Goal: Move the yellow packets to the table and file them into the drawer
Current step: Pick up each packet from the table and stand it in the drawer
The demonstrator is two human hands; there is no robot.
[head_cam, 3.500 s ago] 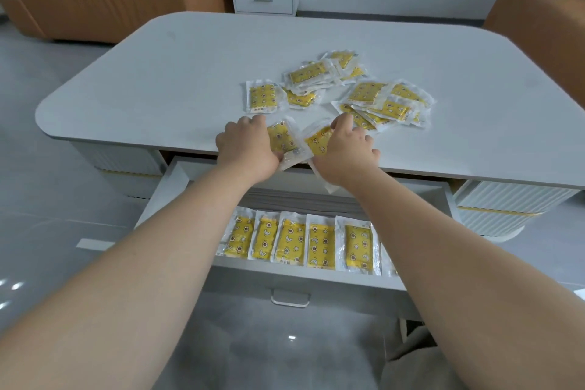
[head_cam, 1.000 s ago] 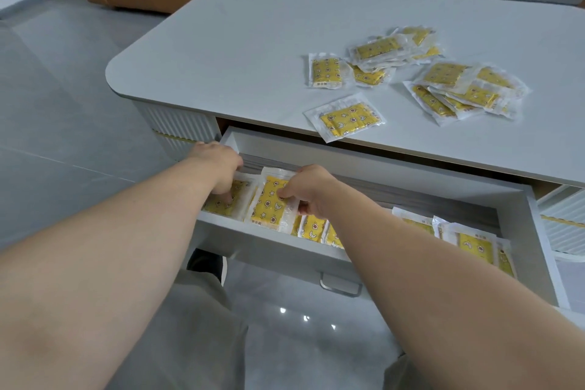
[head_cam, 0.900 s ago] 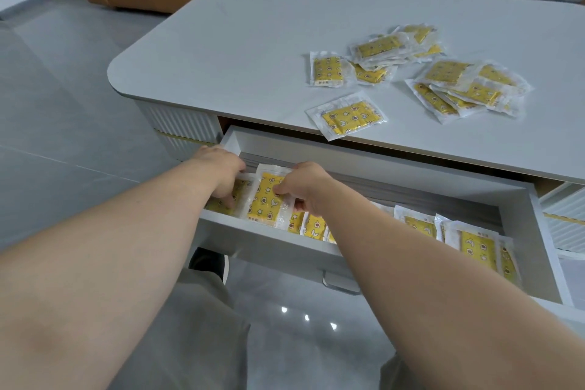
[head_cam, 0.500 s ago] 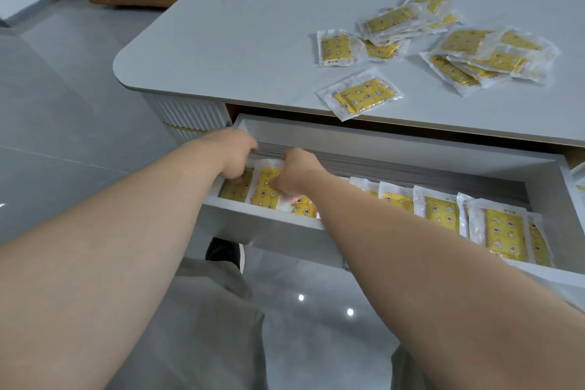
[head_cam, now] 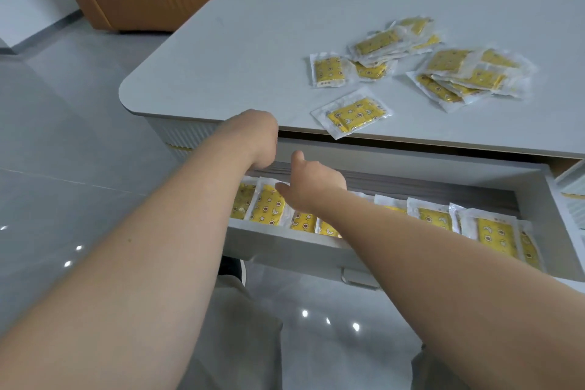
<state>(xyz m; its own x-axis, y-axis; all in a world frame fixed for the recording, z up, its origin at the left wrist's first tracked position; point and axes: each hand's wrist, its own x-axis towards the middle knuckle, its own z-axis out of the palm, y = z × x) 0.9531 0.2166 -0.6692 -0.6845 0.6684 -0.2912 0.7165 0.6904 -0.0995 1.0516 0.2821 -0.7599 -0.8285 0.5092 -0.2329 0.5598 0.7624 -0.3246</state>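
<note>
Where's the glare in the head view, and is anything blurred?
Head view: glare shows as small bright spots on the glossy floor, below the drawer and far left; the right hand is slightly soft, likely motion blur; the packets on the table are sharp.

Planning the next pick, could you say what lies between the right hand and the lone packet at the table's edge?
Head view: between right hand and lone packet, only the drawer's back wall and table edge.
</note>
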